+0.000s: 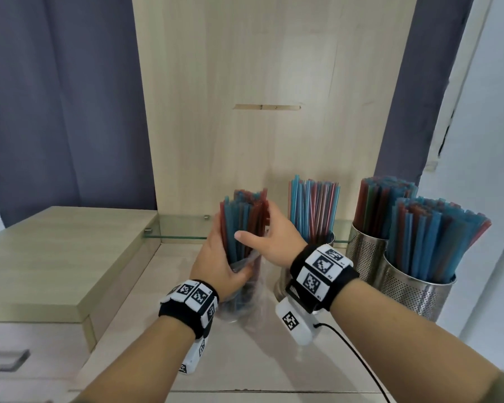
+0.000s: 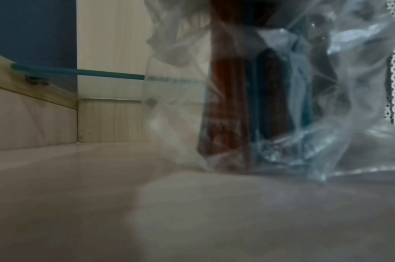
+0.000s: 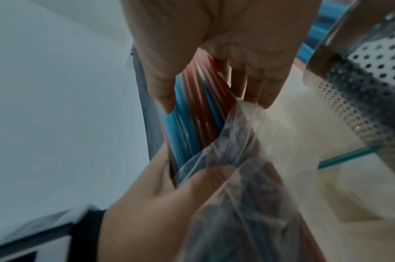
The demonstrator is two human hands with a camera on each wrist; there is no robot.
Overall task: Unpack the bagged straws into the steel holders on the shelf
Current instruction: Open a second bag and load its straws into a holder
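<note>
A bundle of red and blue straws [image 1: 242, 219] stands upright in a clear plastic bag [image 1: 242, 301] on the wooden shelf [image 1: 245, 359]. My left hand [image 1: 229, 254] grips the crumpled bag low around the bundle, thumb pinching the plastic. My right hand [image 1: 255, 226] holds the bare upper part of the straws [image 3: 199, 113], thumb on one side and fingers on the other. In the right wrist view the bag [image 3: 237, 195] is bunched under the left thumb. The left wrist view shows the bag's bottom [image 2: 270, 115] resting on the shelf.
Three perforated steel holders stand to the right, each filled with straws: one [image 1: 280, 286] partly hidden behind my right wrist, another [image 1: 364, 251] at the back, the nearest [image 1: 416, 295] in front. A glass ledge [image 1: 184, 228] runs along the back panel. A raised cabinet top [image 1: 56, 251] lies left.
</note>
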